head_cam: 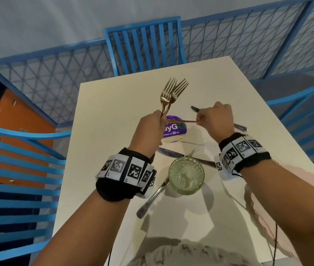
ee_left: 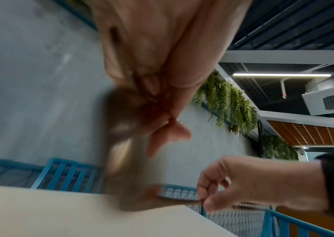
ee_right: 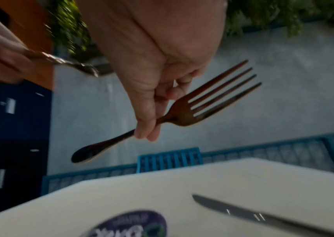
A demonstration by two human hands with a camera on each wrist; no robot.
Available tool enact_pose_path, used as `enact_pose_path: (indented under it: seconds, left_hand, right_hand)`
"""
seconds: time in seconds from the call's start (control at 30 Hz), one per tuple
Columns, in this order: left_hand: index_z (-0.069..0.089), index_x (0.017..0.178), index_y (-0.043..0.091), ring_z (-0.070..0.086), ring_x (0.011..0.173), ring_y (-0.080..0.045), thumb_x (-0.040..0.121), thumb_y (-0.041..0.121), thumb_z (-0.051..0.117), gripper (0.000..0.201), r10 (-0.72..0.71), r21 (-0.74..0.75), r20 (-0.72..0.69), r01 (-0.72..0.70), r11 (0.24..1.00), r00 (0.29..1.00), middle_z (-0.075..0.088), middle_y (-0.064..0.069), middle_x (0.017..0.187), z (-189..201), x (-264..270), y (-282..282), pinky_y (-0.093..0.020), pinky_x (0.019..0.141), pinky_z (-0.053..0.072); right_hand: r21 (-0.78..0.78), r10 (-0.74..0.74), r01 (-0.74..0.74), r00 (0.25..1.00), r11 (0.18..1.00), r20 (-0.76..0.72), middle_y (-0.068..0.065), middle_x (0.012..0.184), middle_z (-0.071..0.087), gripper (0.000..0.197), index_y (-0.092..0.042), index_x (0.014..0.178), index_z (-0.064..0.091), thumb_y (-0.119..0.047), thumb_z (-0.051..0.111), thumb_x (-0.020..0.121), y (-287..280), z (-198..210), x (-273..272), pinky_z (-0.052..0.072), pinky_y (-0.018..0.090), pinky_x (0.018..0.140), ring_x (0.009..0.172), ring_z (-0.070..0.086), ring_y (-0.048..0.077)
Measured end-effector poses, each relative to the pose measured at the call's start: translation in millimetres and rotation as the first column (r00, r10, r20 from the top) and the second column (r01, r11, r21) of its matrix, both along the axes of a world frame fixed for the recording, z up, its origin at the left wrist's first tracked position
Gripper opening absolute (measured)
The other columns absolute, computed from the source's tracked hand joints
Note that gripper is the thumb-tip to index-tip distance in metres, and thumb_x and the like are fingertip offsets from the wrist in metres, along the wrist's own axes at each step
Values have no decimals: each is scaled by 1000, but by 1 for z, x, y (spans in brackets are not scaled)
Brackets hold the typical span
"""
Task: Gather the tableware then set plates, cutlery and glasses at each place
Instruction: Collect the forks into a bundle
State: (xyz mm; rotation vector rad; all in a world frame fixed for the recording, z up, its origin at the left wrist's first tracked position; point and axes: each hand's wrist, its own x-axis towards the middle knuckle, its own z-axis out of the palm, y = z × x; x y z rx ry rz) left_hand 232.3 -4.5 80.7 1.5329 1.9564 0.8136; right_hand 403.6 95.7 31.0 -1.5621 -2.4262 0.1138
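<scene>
My left hand (head_cam: 159,120) grips two gold forks (head_cam: 173,93) by their handles, tines up, above the middle of the cream table (head_cam: 114,104). To its right, my right hand (head_cam: 200,120) pinches a third gold fork (ee_right: 182,112) near its neck. That fork's handle (head_cam: 183,121) points left toward the left hand, and in the head view the hand hides its tines. A silver knife (ee_right: 243,213) lies on the table under the right hand. A greenish glass (head_cam: 185,175) stands upright nearer me, between my wrists. In the left wrist view the forks (ee_left: 125,152) are blurred.
Another knife (head_cam: 171,153) and a silver handle (head_cam: 150,200) lie beside the glass. Pink plates (head_cam: 278,223) sit at the table's near right edge. A purple round sticker (head_cam: 175,129) marks the table. Blue chairs (head_cam: 142,43) stand at the far end and at the left.
</scene>
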Motion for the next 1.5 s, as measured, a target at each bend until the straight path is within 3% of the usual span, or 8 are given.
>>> enact_pose_path:
  seconds: [0.2, 0.47, 0.6, 0.7, 0.8, 0.93, 1.13, 1.5]
  left_hand:
    - [51, 117, 3, 59, 93, -24, 97, 25, 42, 31, -115, -2, -573, 139, 990, 811, 61, -14, 110, 12, -2, 2, -23, 70, 34]
    - [43, 120, 9, 46, 68, -19, 98, 28, 41, 30, -77, 8, -663, 110, 994, 745, 64, -14, 99, 21, -12, -21, -29, 63, 42]
    - [48, 105, 6, 57, 73, -30, 101, 25, 32, 25, 10, 169, -362, 55, 984, 932, 63, -16, 85, 25, -18, -33, -43, 69, 48]
    - [47, 91, 10, 47, 60, -20, 101, 24, 32, 23, 12, 186, -13, -9, 982, 1000, 52, -5, 68, 27, -23, -43, -39, 61, 47]
    - [45, 87, 11, 40, 51, -13, 101, 22, 30, 23, -51, 186, 186, 16, 982, 981, 44, 2, 60, 35, -24, -57, -26, 50, 41]
    - [49, 92, 2, 38, 51, -12, 101, 20, 32, 27, -196, 174, 341, 143, 974, 919, 41, 1, 60, 47, -9, -79, -27, 50, 39]
    - [53, 97, 9, 42, 46, -11, 102, 18, 32, 23, -374, 175, 406, 331, 927, 834, 43, 1, 58, 40, 37, -99, -24, 45, 42]
    - [55, 86, 9, 54, 61, -23, 99, 14, 30, 29, -212, -171, 615, 391, 904, 760, 55, -7, 70, -30, 130, -113, -45, 76, 52]
  right_hand:
    - [66, 191, -187, 980, 980, -61, -8, 89, 70, 14, -27, 93, 70, -35, 63, 84, -26, 50, -23, 18, 32, 84, 104, 46, 18]
    - [226, 289, -270, 956, 936, -58, -6, 91, 69, 12, -26, 93, 71, -32, 66, 82, -60, 78, -43, 16, 32, 82, 102, 48, 20]
    - [395, 289, -213, 947, 894, -143, -9, 92, 70, 17, -26, 92, 69, -33, 72, 77, -75, 86, -48, 18, 31, 76, 93, 53, 20]
    - [376, 216, -29, 857, 926, -467, -8, 96, 58, 22, -19, 97, 60, -29, 69, 80, -92, 88, -48, 19, 25, 77, 81, 49, 9]
    - [92, 53, 26, 650, 995, -758, -6, 100, 48, 22, -11, 104, 53, -22, 63, 87, -117, 83, -49, 38, 12, 71, 70, 46, 0]
    - [-287, -161, -144, 560, 947, -812, -7, 107, 59, 27, -17, 121, 53, -27, 44, 98, -156, 70, -45, 44, 15, 71, 86, 55, 1]
    - [-240, -167, -132, 415, 962, -895, -2, 71, 58, 23, -24, 92, 59, -16, 39, 100, -194, 68, -20, 46, 20, 60, 60, 55, 0]
    - [-494, -441, 73, 578, 866, -687, 3, 59, 54, 28, -15, 67, 57, -18, 53, 94, -202, 7, 71, 49, 36, 62, 56, 52, 17]
